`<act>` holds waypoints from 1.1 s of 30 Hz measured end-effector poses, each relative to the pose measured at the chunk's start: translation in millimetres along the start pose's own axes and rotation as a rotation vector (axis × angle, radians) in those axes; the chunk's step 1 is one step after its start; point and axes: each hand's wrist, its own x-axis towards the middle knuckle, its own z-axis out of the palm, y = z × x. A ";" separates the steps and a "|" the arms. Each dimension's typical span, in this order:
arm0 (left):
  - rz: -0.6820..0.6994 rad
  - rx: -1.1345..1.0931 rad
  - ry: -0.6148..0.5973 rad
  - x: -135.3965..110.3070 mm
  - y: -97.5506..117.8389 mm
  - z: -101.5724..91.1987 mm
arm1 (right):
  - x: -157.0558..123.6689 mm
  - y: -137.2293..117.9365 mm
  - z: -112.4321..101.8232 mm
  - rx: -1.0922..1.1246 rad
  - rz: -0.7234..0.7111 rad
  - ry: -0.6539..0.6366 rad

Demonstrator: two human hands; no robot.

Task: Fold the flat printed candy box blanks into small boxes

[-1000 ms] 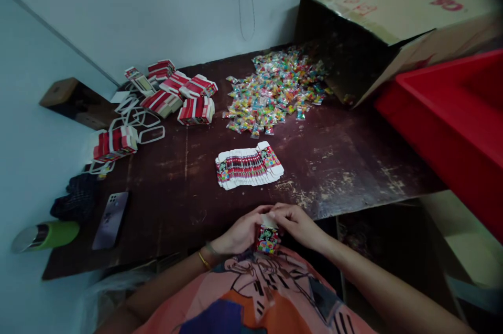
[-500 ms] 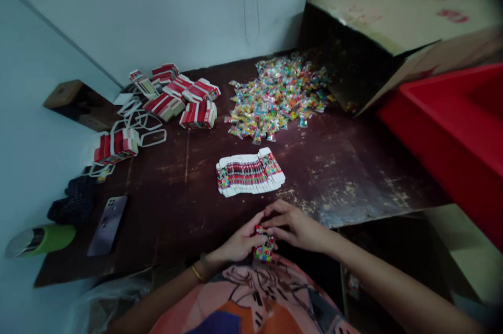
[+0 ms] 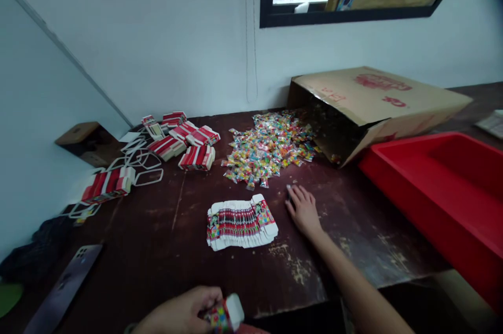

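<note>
My left hand (image 3: 184,315) is closed round a small printed candy box (image 3: 225,316) at the near table edge, its white flap standing up. My right hand (image 3: 303,209) lies flat and open on the dark wooden table (image 3: 353,229), fingers stretched toward a heap of colourful wrapped candies (image 3: 269,146). It holds nothing and sits just short of the heap. A fanned stack of flat unfolded boxes (image 3: 239,222) lies left of that hand.
A tipped cardboard carton (image 3: 373,98) spills the candies at the back. A red plastic bin (image 3: 444,187) stands at the right. Bundles of red-and-white flat boxes (image 3: 184,143) and loose white bands lie at back left. A phone (image 3: 65,287) rests near left.
Both hands were together on the small box at my lap. My right hand has let go and reached forward onto the table toward the candies; my view has tilted upward.
</note>
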 end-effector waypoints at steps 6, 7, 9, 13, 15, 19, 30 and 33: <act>0.186 -0.527 0.079 43.4 6.7 12.3 | -175.9 -47.2 -16.8 0.087 -0.260 -0.153; 0.184 -0.526 0.070 52.7 8.8 14.7 | -194.1 -53.5 -21.2 0.136 -0.283 -0.191; 0.160 -0.508 0.038 69.2 11.3 21.1 | -215.4 -65.1 -28.7 0.279 -0.241 -0.215; 0.152 -0.391 0.092 88.0 14.2 41.4 | -199.6 -87.9 -41.1 0.664 0.131 -0.171; 0.176 -0.305 0.136 90.1 16.0 52.1 | -170.3 -95.3 -48.5 0.733 0.166 -0.161; 0.192 -0.210 0.172 84.5 17.5 63.8 | -109.3 -97.1 -61.7 0.499 -0.022 -0.089; 0.292 -0.317 0.309 69.3 17.6 61.5 | -117.6 -131.6 -38.6 0.826 0.191 0.011; 0.256 -0.364 0.297 71.5 20.2 59.0 | -128.4 -131.8 -34.1 1.353 0.597 -0.204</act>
